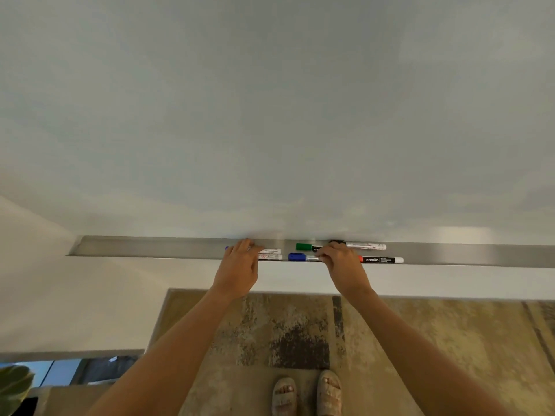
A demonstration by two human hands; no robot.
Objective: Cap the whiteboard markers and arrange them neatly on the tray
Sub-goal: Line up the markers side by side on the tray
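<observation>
A long metal tray [150, 247] runs under the whiteboard [270, 115]. My left hand [238, 271] lies over two markers at the left; their white barrels [270, 254] stick out to the right of my fingers, and a purple end [227, 248] shows on the left. My right hand [342, 265] rests on the blue-capped marker [297, 257] at the tray's front, fingertips on its barrel. It also hides part of the green-capped marker [304, 246] behind. A black-capped marker [365, 245] and a red-capped marker [381, 260] lie capped to the right of that hand.
The tray's left part and its far right part [480, 255] hold no markers. Below is a patterned rug [420, 340] with my sandalled feet [306, 394]. A plant leaf [15, 382] shows at the lower left.
</observation>
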